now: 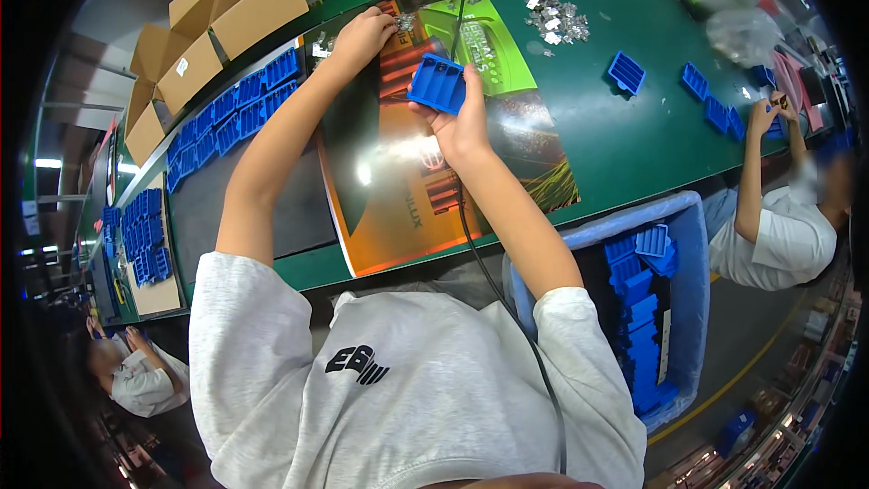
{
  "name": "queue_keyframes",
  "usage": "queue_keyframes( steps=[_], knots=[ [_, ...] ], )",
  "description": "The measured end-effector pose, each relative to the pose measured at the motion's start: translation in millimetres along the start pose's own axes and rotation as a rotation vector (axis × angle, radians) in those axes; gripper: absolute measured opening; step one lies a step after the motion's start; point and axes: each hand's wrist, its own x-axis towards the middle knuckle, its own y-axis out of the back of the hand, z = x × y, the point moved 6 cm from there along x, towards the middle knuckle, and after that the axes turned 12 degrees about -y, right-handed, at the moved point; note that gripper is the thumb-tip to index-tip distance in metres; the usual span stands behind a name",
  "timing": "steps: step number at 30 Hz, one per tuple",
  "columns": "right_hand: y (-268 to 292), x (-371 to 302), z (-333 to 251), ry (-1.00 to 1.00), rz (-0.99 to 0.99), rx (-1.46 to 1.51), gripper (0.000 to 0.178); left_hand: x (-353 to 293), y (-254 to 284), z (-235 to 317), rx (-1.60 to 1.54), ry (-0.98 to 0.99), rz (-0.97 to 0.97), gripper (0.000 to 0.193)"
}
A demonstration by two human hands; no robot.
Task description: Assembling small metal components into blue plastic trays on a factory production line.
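Note:
My right hand (pixel 460 127) holds a blue plastic compartmented case (pixel 438 83), thumb along its right edge and fingers beneath. Its open side with several parallel slots faces up. My left hand (pixel 364 36) reaches farther out, over the far end of a printed orange and green sheet (pixel 389 244). Its fingertips are drawn together beside a small pile of metal pieces (pixel 405 23); whatever they pinch is too small to make out. A black cable (pixel 463 208) runs down past the case and over my shirt.
Rows of blue cases (pixel 231 118) lie on the left, near open cardboard boxes (pixel 190 63). Another metal pile (pixel 555 18) and a loose blue case (pixel 626 73) are on the green table (pixel 543 163). A lined bin (pixel 692 308) holds blue cases. Co-workers sit right and left.

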Motion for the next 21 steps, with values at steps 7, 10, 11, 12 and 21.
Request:
queue_keyframes(
  steps=[7,10,11,12,21],
  knots=[
    [-0.1,0.6,3.3,-0.009,-0.002,-0.018,0.053,-5.7,4.9,5.6,0.069,-0.087,0.156,0.019],
    [1.4,3.2,5.6,-0.019,-0.013,-0.022,0.054,-6.2,3.5,-0.6,-0.017,-0.038,0.218,0.018],
    [1.3,3.6,6.7,-0.022,-0.014,-0.029,0.055,-6.7,2.6,-2.5,-0.019,-0.035,0.218,0.018],
    [1.4,3.9,7.7,-0.026,-0.016,-0.036,0.055,-7.9,3.1,-5.9,-0.040,-0.022,0.234,0.018],
    [2.6,4.5,9.4,-0.026,-0.020,-0.055,0.057,-2.0,0.2,-9.2,-0.147,-0.097,0.195,0.018]
  ],
)
